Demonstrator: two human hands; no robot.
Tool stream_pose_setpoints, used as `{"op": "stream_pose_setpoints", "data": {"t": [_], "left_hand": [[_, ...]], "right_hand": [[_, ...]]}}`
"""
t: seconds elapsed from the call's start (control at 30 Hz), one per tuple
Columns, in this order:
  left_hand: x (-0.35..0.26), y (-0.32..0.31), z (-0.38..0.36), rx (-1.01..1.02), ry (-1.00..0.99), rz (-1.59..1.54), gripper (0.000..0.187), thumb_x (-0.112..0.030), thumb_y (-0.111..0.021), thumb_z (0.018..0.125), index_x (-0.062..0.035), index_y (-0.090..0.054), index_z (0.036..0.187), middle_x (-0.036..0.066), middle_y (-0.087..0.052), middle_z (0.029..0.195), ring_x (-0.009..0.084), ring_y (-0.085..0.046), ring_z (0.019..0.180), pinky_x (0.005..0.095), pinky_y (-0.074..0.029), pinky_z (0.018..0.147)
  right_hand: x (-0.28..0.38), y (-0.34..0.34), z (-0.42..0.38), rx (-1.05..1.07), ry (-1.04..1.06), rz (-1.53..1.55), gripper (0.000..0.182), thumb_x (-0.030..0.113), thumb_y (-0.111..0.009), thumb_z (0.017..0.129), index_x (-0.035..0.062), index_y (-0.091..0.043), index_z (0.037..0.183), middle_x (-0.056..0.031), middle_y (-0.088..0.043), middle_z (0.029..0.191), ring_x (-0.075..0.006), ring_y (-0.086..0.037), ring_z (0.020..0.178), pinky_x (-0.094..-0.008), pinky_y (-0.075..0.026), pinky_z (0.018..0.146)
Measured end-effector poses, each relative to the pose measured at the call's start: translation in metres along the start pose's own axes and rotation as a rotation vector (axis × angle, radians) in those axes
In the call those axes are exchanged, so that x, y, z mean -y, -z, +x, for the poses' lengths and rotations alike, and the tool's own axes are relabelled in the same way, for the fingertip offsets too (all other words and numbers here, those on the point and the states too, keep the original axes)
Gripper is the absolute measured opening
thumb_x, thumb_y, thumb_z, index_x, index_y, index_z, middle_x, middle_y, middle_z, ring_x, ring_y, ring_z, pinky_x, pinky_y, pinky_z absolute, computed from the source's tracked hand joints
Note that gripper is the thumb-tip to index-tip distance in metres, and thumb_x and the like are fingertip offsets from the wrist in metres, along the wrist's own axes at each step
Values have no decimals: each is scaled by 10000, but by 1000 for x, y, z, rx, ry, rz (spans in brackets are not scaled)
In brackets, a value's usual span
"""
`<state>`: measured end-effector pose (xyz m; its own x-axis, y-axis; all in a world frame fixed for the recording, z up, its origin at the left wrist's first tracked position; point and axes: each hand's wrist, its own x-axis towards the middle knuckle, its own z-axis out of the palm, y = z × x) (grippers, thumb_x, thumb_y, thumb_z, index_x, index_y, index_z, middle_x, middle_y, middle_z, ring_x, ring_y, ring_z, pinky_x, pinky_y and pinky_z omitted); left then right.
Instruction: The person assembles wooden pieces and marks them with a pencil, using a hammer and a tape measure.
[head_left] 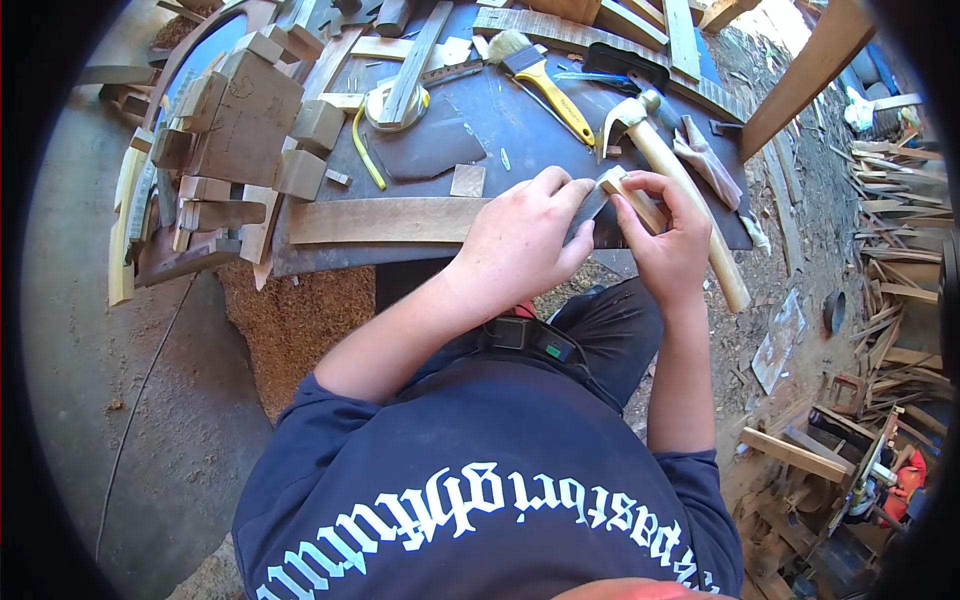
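Both my hands are close together over the table's front edge. My left hand (525, 225) is closed round a thin grey piece (590, 207), perhaps sandpaper or a blade; I cannot make out which. Between thumb and fingers, my right hand (668, 225) pinches a small wooden block (638, 203), its end near the grey piece. A claw hammer (680, 180) lies just beyond my right hand, its handle reaching past the table edge. Left of my left hand rests a long flat wooden strip (380, 220), with a small wooden square (468, 181) behind it.
A yellow-handled brush (545, 85), a tape roll (397, 107) and a glove (708, 162) lie on the dark table (330, 257). Clamped wooden blocks (245, 120) stand at the left. A wooden post (805, 80) rises at the right. Scrap wood (900, 240) is piled on the ground.
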<state>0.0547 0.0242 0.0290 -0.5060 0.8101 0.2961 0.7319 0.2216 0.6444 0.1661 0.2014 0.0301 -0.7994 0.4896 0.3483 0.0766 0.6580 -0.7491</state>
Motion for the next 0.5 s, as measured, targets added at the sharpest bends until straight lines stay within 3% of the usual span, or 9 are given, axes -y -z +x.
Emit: {"op": "stream_pose_setpoints", "data": {"t": [0.13, 0.23, 0.27, 0.37, 0.5], "left_hand": [[3, -5, 7, -57, -28, -71, 443, -159, -724, 966, 6, -644, 1369, 183, -684, 1189, 336, -740, 900, 445, -614, 825], [13, 9, 24, 76, 83, -362, 510, -122, -761, 940, -8, -624, 1418, 164, -692, 1221, 269, -752, 881, 412, -614, 822], [18, 15, 33, 122, 51, -332, 549, -102, -781, 932, -34, -616, 1451, 156, -696, 1265, 214, -760, 896, 366, -619, 813], [38, 21, 58, 223, -107, -322, 473, -36, -784, 927, -40, -686, 1390, 158, -721, 1228, 213, -782, 875, 328, -639, 780], [37, 20, 69, 290, -2, -432, 415, -15, -788, 934, -17, -716, 1343, 112, -737, 1106, 177, -787, 837, 310, -646, 749]], "right_hand": [[2, 3, 3, 29, -22, -29, 218, 93, -829, 871, 36, -758, 1069, -118, -782, 995, -247, -760, 906, -360, -585, 804], [4, 5, 6, 51, 6, -44, 228, 93, -825, 870, 32, -757, 1078, -119, -782, 984, -244, -763, 893, -356, -585, 785], [5, 7, 7, 58, 20, -48, 231, 92, -824, 869, 31, -757, 1081, -119, -781, 979, -242, -763, 886, -355, -585, 777], [6, 10, 12, 105, 9, -49, 230, 83, -817, 873, 22, -755, 1087, -124, -783, 973, -234, -767, 869, -351, -587, 769], [10, 14, 15, 148, -38, -13, 219, 78, -808, 879, 15, -754, 1082, -129, -790, 985, -225, -776, 876, -346, -591, 788]]}}
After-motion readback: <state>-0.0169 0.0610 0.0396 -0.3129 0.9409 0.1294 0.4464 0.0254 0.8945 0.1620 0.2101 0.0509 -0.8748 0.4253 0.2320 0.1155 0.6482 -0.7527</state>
